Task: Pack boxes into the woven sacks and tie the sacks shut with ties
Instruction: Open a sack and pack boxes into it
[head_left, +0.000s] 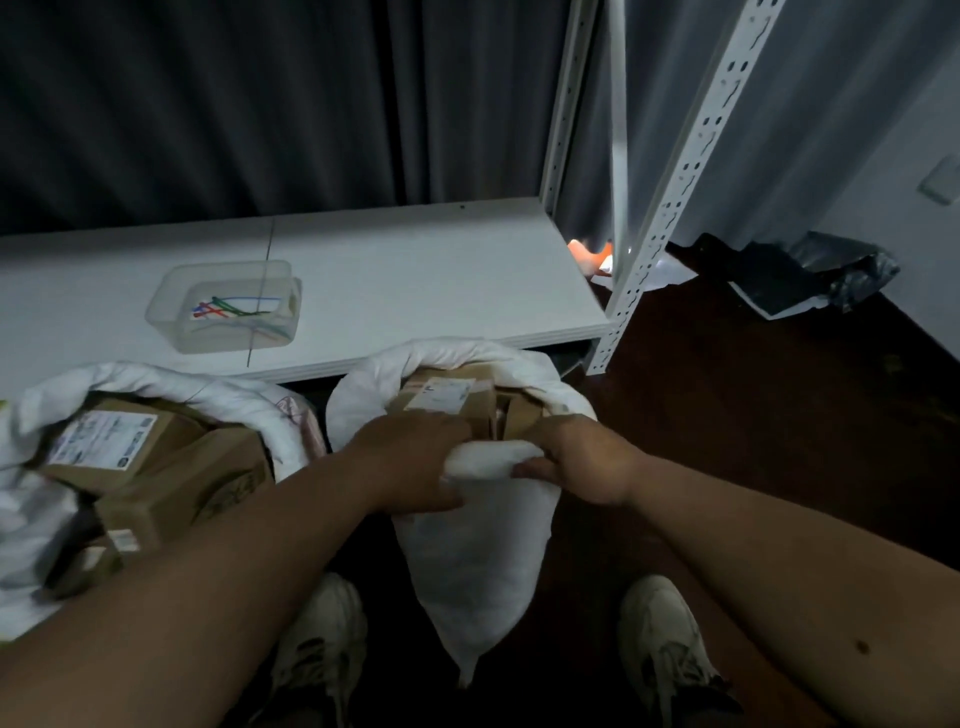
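Though labelled, box (447, 397) text unreadable

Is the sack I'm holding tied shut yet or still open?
Still open. The sack has its rolled rim spread wide, boxes showing inside; both hands grip the near rim, no tie on it.

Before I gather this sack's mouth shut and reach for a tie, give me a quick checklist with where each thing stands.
1. Both hands on the rim: ok. Left hand and right hand grip the near rolled edge of the middle sack.
2. Boxes below the rim: not ok. A labelled box sits at the mouth.
3. Rim unrolled: not ok, still rolled.
4. Ties available: ok, coloured ties lie in the clear tub on the shelf.
5. Left sack closed: not ok, open.
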